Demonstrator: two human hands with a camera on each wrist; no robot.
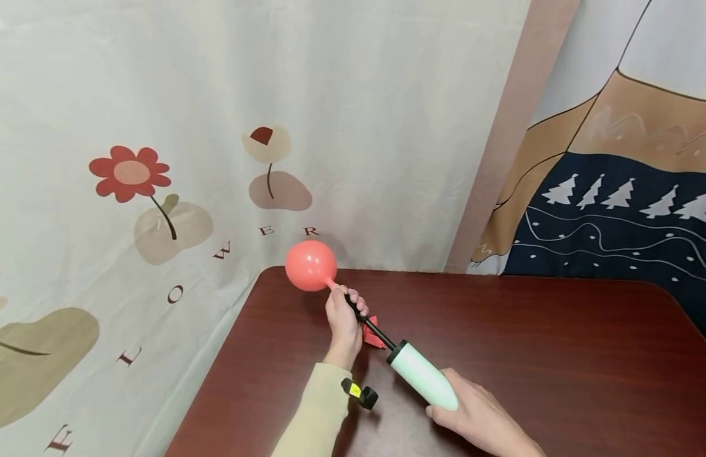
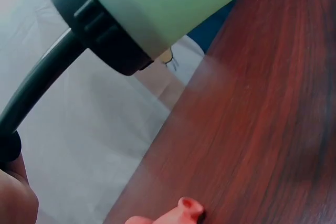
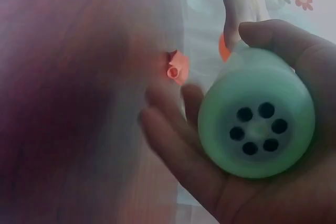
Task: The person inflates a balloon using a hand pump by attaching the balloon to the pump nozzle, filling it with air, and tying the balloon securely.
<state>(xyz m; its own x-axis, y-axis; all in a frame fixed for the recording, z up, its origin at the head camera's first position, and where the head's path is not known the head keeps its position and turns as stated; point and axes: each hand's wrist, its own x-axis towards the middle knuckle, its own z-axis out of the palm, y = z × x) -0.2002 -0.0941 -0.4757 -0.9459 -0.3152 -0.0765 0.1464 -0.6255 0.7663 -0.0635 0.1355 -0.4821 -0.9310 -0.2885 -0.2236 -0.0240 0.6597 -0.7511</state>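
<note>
A small inflated red balloon (image 1: 310,265) sits on the tip of a hand balloon pump (image 1: 424,374), beyond my left hand (image 1: 344,314). That hand grips the pump's black front end close to the balloon's neck; its fingers hide the exact join. A black rod runs from there into the mint-green barrel, partly drawn out. My right hand (image 1: 479,409) holds the barrel's rear end, thumb on one side. In the right wrist view the holed end of the barrel (image 3: 257,161) lies against the palm, with the fingers (image 3: 178,145) spread loosely round it.
Uninflated red balloons (image 1: 373,333) lie on the dark red-brown table (image 1: 530,343) beneath the rod. A pale curtain with printed flowers (image 1: 387,127) hangs behind the table's far edge and along its left. A dark patterned cloth (image 1: 627,222) hangs at the right.
</note>
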